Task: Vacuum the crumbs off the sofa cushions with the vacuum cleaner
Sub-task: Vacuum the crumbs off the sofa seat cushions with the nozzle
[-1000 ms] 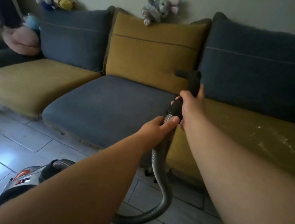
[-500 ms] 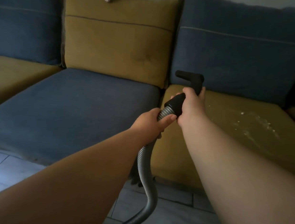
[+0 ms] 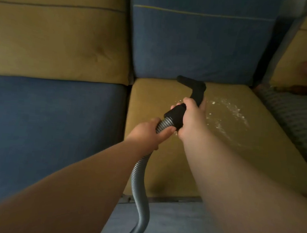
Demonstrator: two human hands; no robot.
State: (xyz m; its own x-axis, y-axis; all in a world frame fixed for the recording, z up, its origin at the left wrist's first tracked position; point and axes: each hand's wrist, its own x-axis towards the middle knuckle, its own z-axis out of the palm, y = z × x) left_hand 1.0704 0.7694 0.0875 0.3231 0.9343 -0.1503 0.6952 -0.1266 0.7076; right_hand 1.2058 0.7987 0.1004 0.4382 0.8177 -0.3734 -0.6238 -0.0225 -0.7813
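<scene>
Nozzle [image 3: 192, 83] has shifted right, now over the back edge of the mustard seat cushion [image 3: 163, 163], crumbs [image 3: 230, 113] just right of it. Your right hand [image 3: 191, 119] grips the black handle [image 3: 174, 116]; your left hand [image 3: 147, 132] curls round the grey hose [image 3: 139, 188].

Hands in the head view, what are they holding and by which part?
The left hand grips the grey ribbed hose just below its black handle; the right hand grips that handle.

Both hands grip the vacuum: left hand [image 3: 147, 132] on the ribbed hose [image 3: 140, 179], right hand [image 3: 190, 119] on the black nozzle [image 3: 195, 87] (angled left) over the crumbs [image 3: 230, 113] on the mustard seat cushion [image 3: 163, 163].
</scene>
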